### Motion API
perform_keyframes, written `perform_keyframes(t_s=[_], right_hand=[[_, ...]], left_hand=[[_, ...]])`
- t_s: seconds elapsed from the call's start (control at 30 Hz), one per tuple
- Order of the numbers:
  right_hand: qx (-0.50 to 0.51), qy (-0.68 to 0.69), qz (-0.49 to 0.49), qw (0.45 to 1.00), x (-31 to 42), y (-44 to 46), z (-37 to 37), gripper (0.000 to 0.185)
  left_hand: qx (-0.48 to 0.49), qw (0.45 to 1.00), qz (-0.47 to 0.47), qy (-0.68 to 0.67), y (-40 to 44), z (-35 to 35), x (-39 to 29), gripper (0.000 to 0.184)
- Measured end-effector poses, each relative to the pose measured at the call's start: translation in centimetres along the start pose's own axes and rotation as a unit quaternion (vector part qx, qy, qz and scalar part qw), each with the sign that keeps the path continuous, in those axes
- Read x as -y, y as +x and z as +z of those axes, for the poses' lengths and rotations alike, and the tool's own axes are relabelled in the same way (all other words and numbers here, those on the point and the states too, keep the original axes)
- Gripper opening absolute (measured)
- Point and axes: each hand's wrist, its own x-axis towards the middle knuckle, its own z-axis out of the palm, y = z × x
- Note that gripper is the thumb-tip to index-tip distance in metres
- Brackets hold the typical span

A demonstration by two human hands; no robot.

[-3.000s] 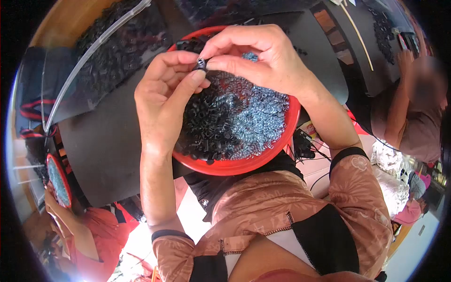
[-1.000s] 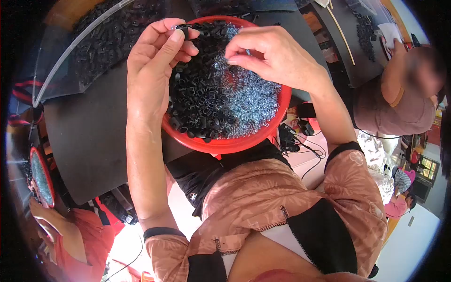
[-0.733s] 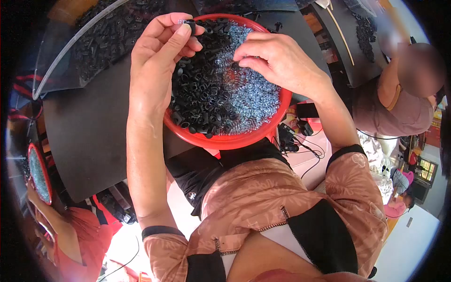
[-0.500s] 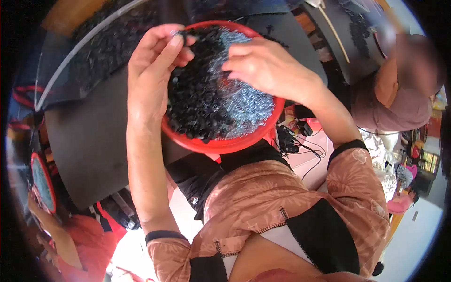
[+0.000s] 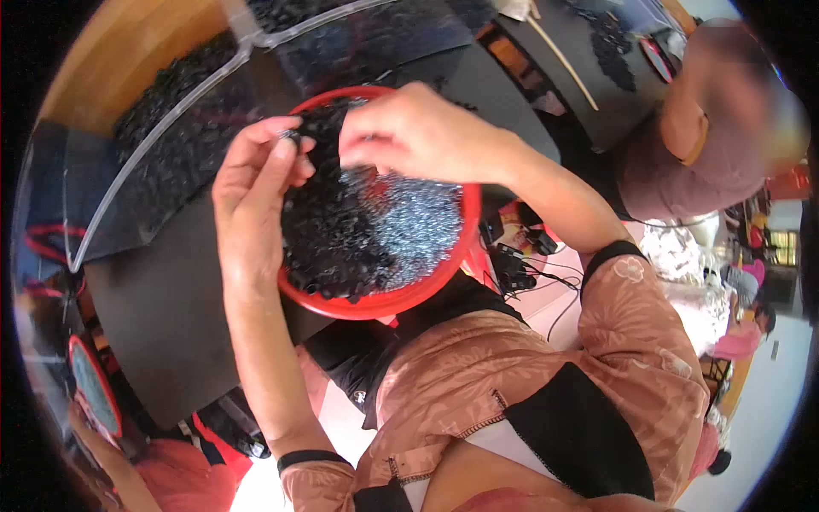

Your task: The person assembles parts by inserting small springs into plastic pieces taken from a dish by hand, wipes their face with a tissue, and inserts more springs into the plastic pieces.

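A red basin (image 5: 388,305) rests in front of my body. Small black ring-like parts (image 5: 320,247) fill its left side, and small silvery metal pieces (image 5: 418,224) lie on its right. Over the left rim, my left hand (image 5: 256,183) pinches a small black part (image 5: 293,136) between thumb and fingers. My right hand (image 5: 418,136) hovers above the basin's far half, fingers curled together and slightly blurred. What sits between those fingertips is too small to make out.
A dark tabletop (image 5: 166,316) extends to the left. Beyond it, a clear-walled bin (image 5: 162,183) contains many black parts. A co-worker (image 5: 691,162) sits at the right, another person's red sleeve (image 5: 183,474) shows at lower left. Cables (image 5: 533,273) hang near the basin's right.
My right hand has moved left, from over the silvery pieces toward my left hand. My left hand keeps its pinch on the black part. The whole view has shifted, with the basin lower.
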Motion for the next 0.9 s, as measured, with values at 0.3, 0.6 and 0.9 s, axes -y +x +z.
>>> perform_keyframes(t_s=[0.3, 0.6, 0.9], right_hand=[[-0.125, 0.276, -0.036, 0.952, -1.6, 4.3, 2.0, 0.023], [-0.102, 0.362, 0.016, 0.927, -1.0, 2.9, 1.4, 0.019], [-0.197, 0.113, -0.170, 0.959, -1.1, 3.0, 2.0, 0.024]], left_hand=[[-0.021, 1.000, -0.004, -0.020, 0.2, 0.1, -0.3, 0.016], [-0.042, 0.998, 0.016, 0.032, 0.1, 0.4, -0.2, 0.018], [-0.062, 0.996, 0.027, 0.062, 0.1, 1.0, -0.4, 0.028]])
